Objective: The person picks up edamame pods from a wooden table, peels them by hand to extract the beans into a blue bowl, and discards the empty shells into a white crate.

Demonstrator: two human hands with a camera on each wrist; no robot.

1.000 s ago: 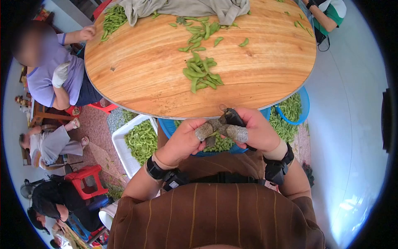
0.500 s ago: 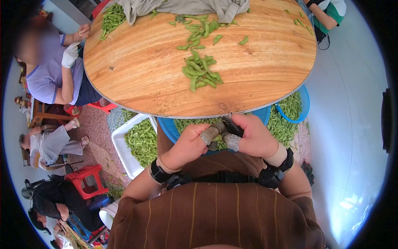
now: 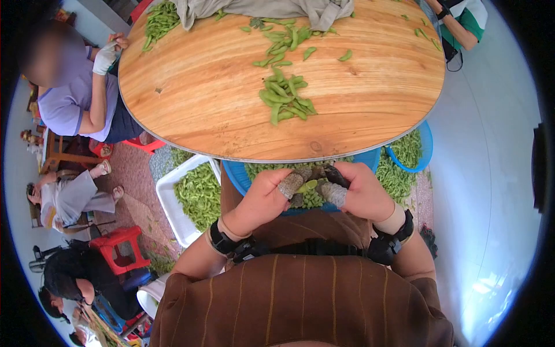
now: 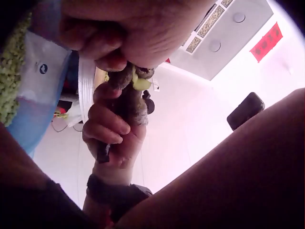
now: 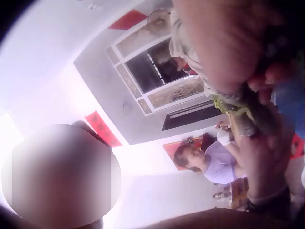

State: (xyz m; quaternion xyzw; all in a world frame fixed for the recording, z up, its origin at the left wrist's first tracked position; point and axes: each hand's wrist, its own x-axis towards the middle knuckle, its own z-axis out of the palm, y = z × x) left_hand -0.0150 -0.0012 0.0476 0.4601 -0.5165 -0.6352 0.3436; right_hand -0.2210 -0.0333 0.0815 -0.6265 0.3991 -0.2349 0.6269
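My left hand (image 3: 260, 199), its thumb wrapped in grey, pinches a green pod (image 3: 308, 186) over the blue basin (image 3: 236, 174) at the table's near edge. Facing it, my right hand (image 3: 367, 194) has its wrapped thumb by the pod and curls round a dark tool (image 3: 336, 176). The tool's black end (image 4: 103, 151) sticks out below the right fingers in the left wrist view, where the pod (image 4: 141, 85) shows between the two hands. Shelled green beans (image 3: 312, 199) lie in the basin. The right wrist view is partly blurred around the fingertips.
Pods (image 3: 286, 98) and a grey cloth (image 3: 248, 8) lie on the round wooden table (image 3: 202, 104). A white tray (image 3: 167, 194) of pods is at left, a blue basket (image 3: 426, 151) at right. Someone in purple (image 3: 69, 110) sits left; others are beyond.
My hands have moved slightly apart, and more of the pod shows between the thumbs. At left, the person in purple has raised the gloved hand to the other hand.
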